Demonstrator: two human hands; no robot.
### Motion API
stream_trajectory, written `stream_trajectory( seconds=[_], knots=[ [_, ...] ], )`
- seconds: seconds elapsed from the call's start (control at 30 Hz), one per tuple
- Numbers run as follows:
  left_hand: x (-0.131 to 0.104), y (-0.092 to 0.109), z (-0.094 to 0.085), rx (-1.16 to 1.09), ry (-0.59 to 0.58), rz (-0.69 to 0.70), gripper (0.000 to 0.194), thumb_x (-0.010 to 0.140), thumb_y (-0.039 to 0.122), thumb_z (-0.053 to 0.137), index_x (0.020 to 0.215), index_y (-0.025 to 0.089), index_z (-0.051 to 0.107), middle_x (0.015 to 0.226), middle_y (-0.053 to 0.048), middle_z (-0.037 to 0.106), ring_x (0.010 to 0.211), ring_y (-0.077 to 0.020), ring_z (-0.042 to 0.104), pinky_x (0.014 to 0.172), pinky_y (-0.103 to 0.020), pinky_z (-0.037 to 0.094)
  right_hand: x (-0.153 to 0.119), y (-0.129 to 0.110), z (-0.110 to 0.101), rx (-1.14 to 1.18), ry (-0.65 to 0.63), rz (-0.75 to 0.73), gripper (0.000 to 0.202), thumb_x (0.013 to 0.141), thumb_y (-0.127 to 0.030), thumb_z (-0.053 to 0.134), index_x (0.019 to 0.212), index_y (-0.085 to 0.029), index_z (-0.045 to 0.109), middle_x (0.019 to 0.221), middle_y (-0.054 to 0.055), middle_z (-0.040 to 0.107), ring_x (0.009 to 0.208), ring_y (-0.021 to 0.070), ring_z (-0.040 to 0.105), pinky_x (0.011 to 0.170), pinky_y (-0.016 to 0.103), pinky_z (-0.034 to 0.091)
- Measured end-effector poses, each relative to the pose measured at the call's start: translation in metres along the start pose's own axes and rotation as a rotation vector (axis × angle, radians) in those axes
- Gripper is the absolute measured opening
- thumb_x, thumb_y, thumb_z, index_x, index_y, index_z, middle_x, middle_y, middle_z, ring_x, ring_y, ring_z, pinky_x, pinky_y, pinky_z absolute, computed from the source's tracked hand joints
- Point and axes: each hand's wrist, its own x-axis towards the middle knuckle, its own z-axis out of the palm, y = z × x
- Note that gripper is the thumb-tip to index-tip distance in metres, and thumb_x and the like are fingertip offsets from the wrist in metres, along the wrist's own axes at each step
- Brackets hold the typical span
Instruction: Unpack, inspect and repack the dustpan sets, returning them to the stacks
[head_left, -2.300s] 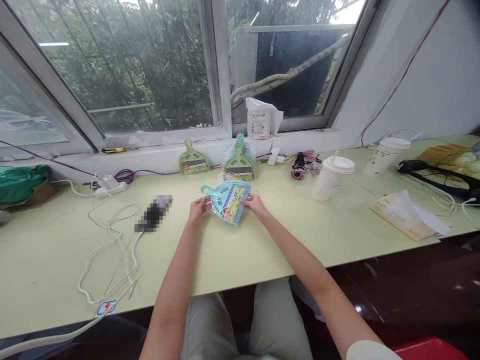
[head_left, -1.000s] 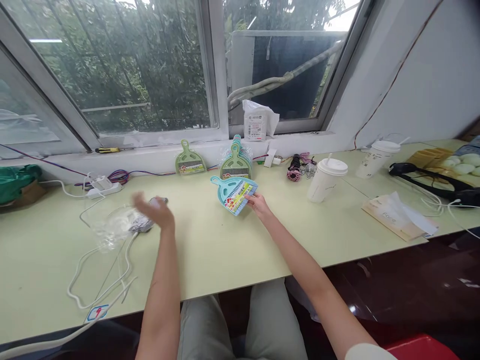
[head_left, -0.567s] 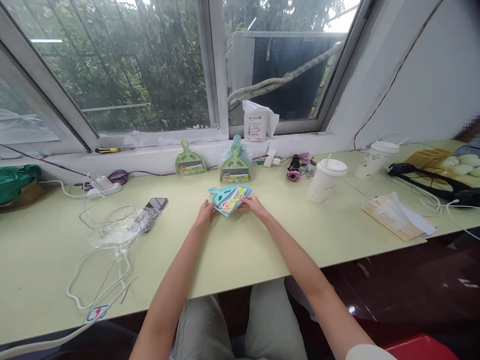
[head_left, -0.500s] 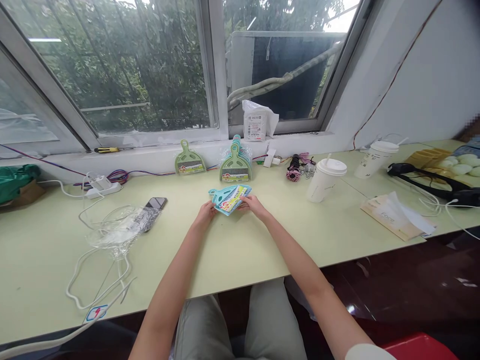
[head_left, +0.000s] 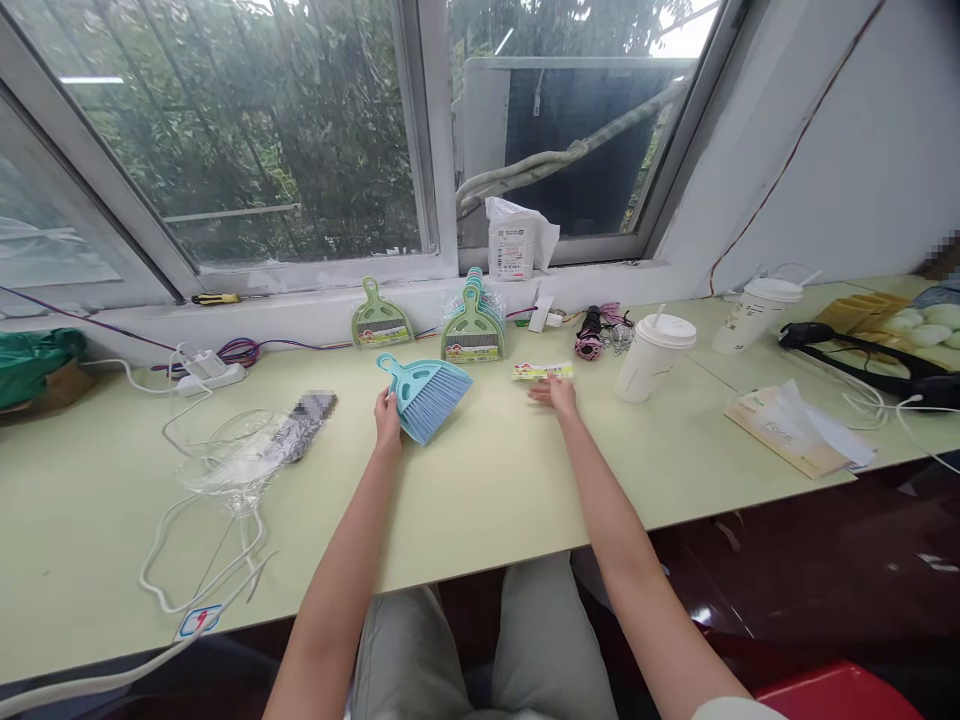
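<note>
A light blue dustpan and brush set (head_left: 427, 396), its blue-grey bristles facing me, is tilted above the table in my left hand (head_left: 388, 420). The fingers grip its left edge near the handle. Off to the right, my right hand (head_left: 556, 394) pinches a yellow-green and white printed label card (head_left: 541, 371), held apart from the set. Behind them, a stack of dustpan and brush sets (head_left: 472, 322), with a green one in front, leans at the window ledge. To its left leans a single green set (head_left: 380, 318) that bears a label.
Crumpled clear plastic (head_left: 244, 455) covers part of a phone (head_left: 309, 425) on the left, near white cables and a power strip (head_left: 206, 375). A lidded white cup (head_left: 652, 358), a pink-and-black bundle (head_left: 589, 335) and a tissue pack (head_left: 787, 430) are on the right.
The label card has come away from the blue set and moved right in my right hand. My left hand has shifted the set left and turned it, leaving the bristles uncovered.
</note>
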Motion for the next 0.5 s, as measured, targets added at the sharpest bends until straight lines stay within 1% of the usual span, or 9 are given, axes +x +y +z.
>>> stream_trajectory(
  seconds=[0.07,0.1,0.13,0.17,0.23,0.3,0.33,0.4,0.5],
  knots=[
    [-0.004,0.002,0.002,0.048,-0.016,0.113,0.022,0.084,0.033,0.058,0.101,0.020,0.063,0.100,-0.006,0.065,0.100,-0.0176,0.060,0.086,-0.028,0.045,-0.001,-0.001,-0.005,-0.229,-0.075,-0.014,0.032,0.092,-0.030,0.046,0.071,-0.013,0.063,0.049,0.003,0.061,0.045,0.0130,0.060,0.052,0.024,0.052],
    [-0.008,0.004,0.004,0.068,-0.034,0.154,0.023,0.083,0.035,0.058,0.099,0.019,0.064,0.099,-0.006,0.066,0.102,-0.0193,0.059,0.087,-0.029,0.044,-0.005,-0.002,-0.001,-0.327,-0.103,-0.078,0.033,0.091,-0.032,0.048,0.069,-0.013,0.063,0.049,0.003,0.060,0.045,0.0129,0.058,0.053,0.025,0.051],
    [-0.013,0.005,0.008,0.084,-0.061,0.184,0.024,0.083,0.037,0.058,0.096,0.018,0.065,0.098,-0.007,0.067,0.103,-0.0210,0.059,0.088,-0.031,0.044,-0.013,-0.004,0.007,-0.399,-0.112,-0.174,0.033,0.090,-0.034,0.049,0.069,-0.014,0.064,0.052,0.003,0.061,0.047,0.0129,0.058,0.057,0.026,0.051],
    [-0.019,0.007,0.012,0.098,-0.100,0.204,0.026,0.083,0.039,0.057,0.095,0.017,0.066,0.096,-0.007,0.067,0.103,-0.0225,0.059,0.088,-0.032,0.044,-0.023,-0.005,0.018,-0.468,-0.107,-0.314,0.034,0.091,-0.035,0.047,0.071,-0.015,0.066,0.058,0.003,0.063,0.053,0.0129,0.059,0.062,0.026,0.051],
    [-0.035,0.010,0.021,0.129,-0.204,0.244,0.031,0.083,0.042,0.056,0.095,0.016,0.068,0.096,-0.008,0.069,0.103,-0.0241,0.060,0.089,-0.034,0.044,-0.048,-0.006,0.046,-0.637,-0.085,-0.631,0.033,0.094,-0.035,0.041,0.085,-0.018,0.068,0.080,0.005,0.068,0.072,0.0151,0.063,0.076,0.028,0.048],
    [-0.051,0.013,0.031,0.161,-0.312,0.301,0.034,0.084,0.043,0.055,0.100,0.016,0.068,0.103,-0.009,0.068,0.104,-0.0240,0.059,0.091,-0.034,0.042,-0.073,-0.004,0.073,-0.789,-0.138,-0.807,0.030,0.094,-0.037,0.041,0.095,-0.021,0.066,0.098,0.007,0.066,0.092,0.0184,0.060,0.079,0.029,0.046],
    [-0.059,0.015,0.035,0.175,-0.355,0.329,0.036,0.084,0.044,0.054,0.102,0.016,0.068,0.107,-0.009,0.068,0.105,-0.0237,0.059,0.092,-0.034,0.042,-0.083,-0.002,0.083,-0.850,-0.146,-0.852,0.028,0.094,-0.038,0.043,0.100,-0.021,0.065,0.103,0.009,0.063,0.099,0.0202,0.057,0.079,0.029,0.045],
    [-0.070,0.017,0.042,0.193,-0.430,0.357,0.039,0.086,0.045,0.051,0.106,0.017,0.067,0.112,-0.010,0.066,0.106,-0.0229,0.058,0.092,-0.033,0.041,-0.095,0.002,0.093,-0.901,-0.112,-0.866,0.029,0.094,-0.039,0.042,0.101,-0.020,0.062,0.104,0.010,0.060,0.102,0.0217,0.054,0.078,0.029,0.044],
    [-0.072,0.018,0.046,0.210,-0.538,0.331,0.042,0.087,0.048,0.047,0.108,0.016,0.067,0.114,-0.009,0.066,0.104,-0.0222,0.058,0.090,-0.032,0.042,-0.094,0.001,0.090,-0.807,-0.103,-0.822,0.031,0.095,-0.040,0.036,0.091,-0.021,0.060,0.095,0.007,0.057,0.092,0.0202,0.054,0.075,0.029,0.043]
  ],
)
